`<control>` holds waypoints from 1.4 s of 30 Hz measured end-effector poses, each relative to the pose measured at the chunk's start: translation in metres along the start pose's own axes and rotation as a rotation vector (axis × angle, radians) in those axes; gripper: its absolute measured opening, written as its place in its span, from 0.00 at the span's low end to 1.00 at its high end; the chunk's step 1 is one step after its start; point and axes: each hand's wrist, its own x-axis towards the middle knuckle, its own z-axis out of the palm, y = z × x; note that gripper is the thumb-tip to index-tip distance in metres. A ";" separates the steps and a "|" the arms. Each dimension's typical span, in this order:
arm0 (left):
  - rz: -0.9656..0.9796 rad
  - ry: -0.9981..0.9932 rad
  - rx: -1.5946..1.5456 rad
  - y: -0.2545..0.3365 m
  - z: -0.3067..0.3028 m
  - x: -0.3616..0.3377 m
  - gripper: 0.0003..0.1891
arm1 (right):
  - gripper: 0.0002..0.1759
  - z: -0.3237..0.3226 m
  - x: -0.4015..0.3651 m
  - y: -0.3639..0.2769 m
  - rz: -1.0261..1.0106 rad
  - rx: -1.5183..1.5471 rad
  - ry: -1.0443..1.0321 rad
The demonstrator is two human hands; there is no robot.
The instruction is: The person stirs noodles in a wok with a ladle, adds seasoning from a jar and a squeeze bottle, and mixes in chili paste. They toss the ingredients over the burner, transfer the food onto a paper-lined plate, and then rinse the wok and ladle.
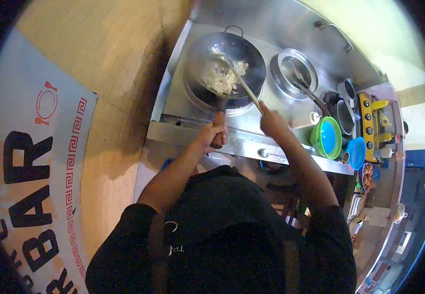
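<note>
A dark wok [251,51] stands over the left burner of the steel stove, tilted a little, with pale noodles [217,79] inside. My left hand [214,134] is closed around the wok's wooden handle [217,142] at the stove's front edge. To its right, my right hand [273,121] grips the long handle of a ladle [245,87]. The ladle reaches up and left into the wok, its bowl among the noodles and partly blurred.
Right of the wok sits a round metal pan [298,73] with a utensil in it. Further right are a white squeeze bottle [304,120], a green bowl [334,149], a blue bowl [357,153], dark pots [344,117] and a yellow rack [367,117]. A printed banner [41,161] hangs at left.
</note>
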 end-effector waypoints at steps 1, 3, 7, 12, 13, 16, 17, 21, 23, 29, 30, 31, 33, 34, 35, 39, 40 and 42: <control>-0.005 -0.003 0.004 0.001 0.004 -0.003 0.11 | 0.32 -0.003 0.009 0.003 0.006 0.003 0.002; -0.030 0.025 -0.049 0.008 0.010 -0.007 0.10 | 0.34 -0.010 0.023 0.007 -0.182 0.083 0.026; -0.065 -0.013 -0.023 0.014 0.000 -0.001 0.11 | 0.34 -0.059 -0.061 0.003 -0.179 -0.287 -0.188; -0.061 0.016 -0.021 0.021 0.090 -0.050 0.05 | 0.34 -0.050 -0.042 0.031 -0.077 -0.236 -0.058; -0.068 0.019 -0.025 0.015 0.093 -0.049 0.05 | 0.34 -0.070 -0.041 0.012 -0.028 -0.123 -0.045; -0.078 0.070 -0.075 0.012 0.088 -0.036 0.06 | 0.33 -0.048 -0.007 0.010 -0.065 0.018 0.087; -0.067 0.046 -0.080 0.013 0.076 -0.024 0.06 | 0.33 -0.036 0.011 0.006 -0.075 0.076 0.097; -0.112 -0.006 -0.031 0.023 0.053 -0.012 0.06 | 0.32 0.010 0.044 -0.001 -0.218 -0.019 -0.018; -0.118 0.009 0.018 0.021 0.043 -0.021 0.07 | 0.32 -0.046 -0.039 -0.036 -0.122 -0.076 -0.152; -0.119 0.013 -0.032 0.011 0.103 -0.066 0.06 | 0.35 -0.077 -0.079 0.019 -0.139 -0.257 -0.062; -0.112 0.016 -0.033 0.013 0.096 -0.060 0.06 | 0.34 -0.090 -0.082 0.020 -0.148 -0.258 -0.053; -0.083 0.037 -0.038 0.016 0.087 -0.052 0.06 | 0.34 -0.103 -0.093 0.019 -0.149 -0.338 -0.038; -0.096 0.027 -0.053 0.028 0.072 -0.041 0.06 | 0.34 -0.116 -0.112 0.015 -0.151 -0.426 -0.027; -0.087 0.028 -0.064 0.032 0.067 -0.038 0.06 | 0.33 -0.120 -0.118 0.013 -0.121 -0.515 -0.073; -0.099 -0.003 -0.113 0.034 0.061 -0.034 0.06 | 0.33 -0.124 -0.119 0.012 -0.092 -0.605 -0.113; -0.117 -0.073 -0.072 0.019 0.037 -0.015 0.06 | 0.37 -0.057 -0.052 0.037 -0.018 -0.359 -0.063; -0.104 -0.073 -0.073 0.021 0.036 -0.015 0.06 | 0.35 -0.045 -0.037 0.039 -0.009 -0.186 -0.003; -0.066 -0.017 -0.121 0.017 0.033 -0.020 0.07 | 0.31 -0.022 -0.017 0.036 0.033 0.120 0.116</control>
